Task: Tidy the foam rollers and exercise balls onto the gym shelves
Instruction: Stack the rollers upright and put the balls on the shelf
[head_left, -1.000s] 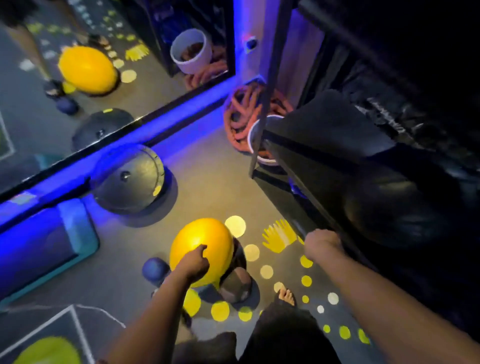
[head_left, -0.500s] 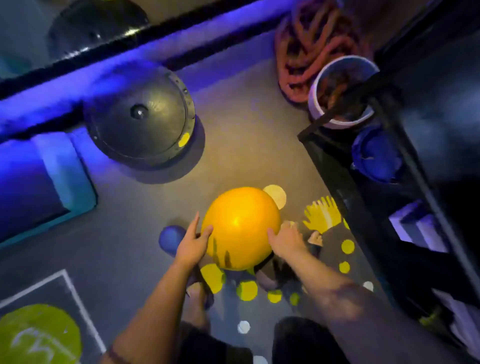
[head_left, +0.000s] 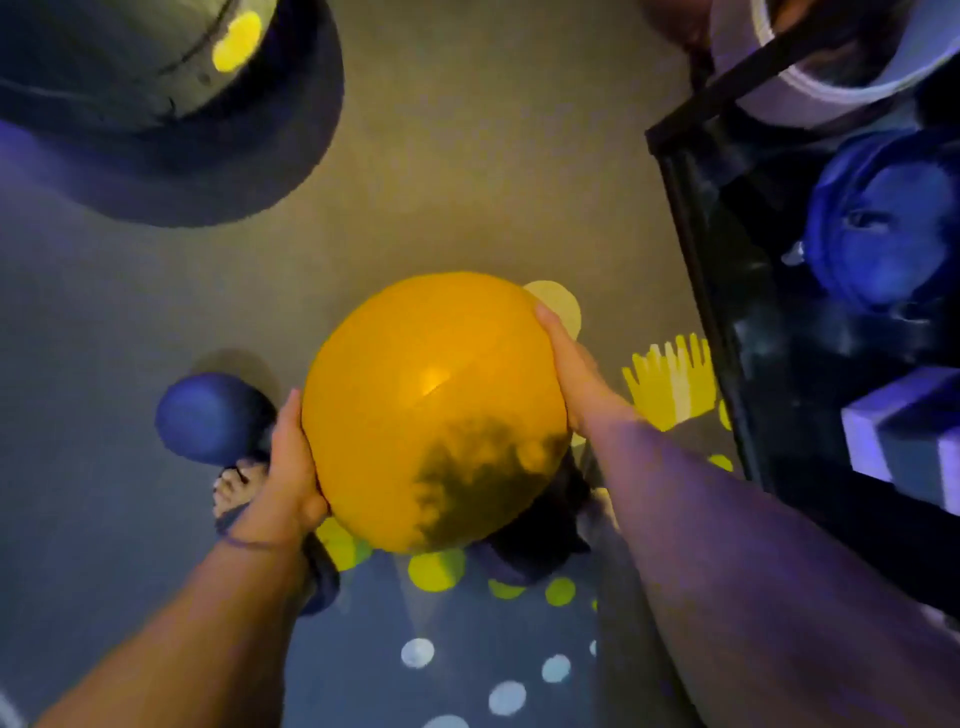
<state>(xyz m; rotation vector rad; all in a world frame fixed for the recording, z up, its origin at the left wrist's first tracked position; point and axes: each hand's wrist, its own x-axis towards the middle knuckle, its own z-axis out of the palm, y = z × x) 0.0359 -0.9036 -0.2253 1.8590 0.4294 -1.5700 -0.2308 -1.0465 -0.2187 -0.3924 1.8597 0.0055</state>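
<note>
Presently the yellow exercise ball (head_left: 431, 410) is held between both palms, low over the grey floor (head_left: 467, 182). The left hand (head_left: 288, 467) is laid flat against its left flank, fingers straight, thumb tucked beneath; the right hand (head_left: 571, 374) is spread flat over the right flank, fingertips reaching toward the far side. Nothing is curled round it: the ball is too broad, so it is clamped by opposed pressure, judged the only secure hold on a smooth sphere. Whether it is lifted clear of the floor cannot be told. A small blue ball (head_left: 208, 418) is seen on the floor just beside the left hand, not yet collected. The black shelf frame (head_left: 691, 249) is found to the right, near the right forearm; a larger blue ball (head_left: 883, 223) is already lodged inside it. The two-handed hold is judged to be set for a swing rightward onto the shelf. A dark dome (head_left: 156, 104) is noted at upper left, a white bucket (head_left: 831, 98) at upper right.
</note>
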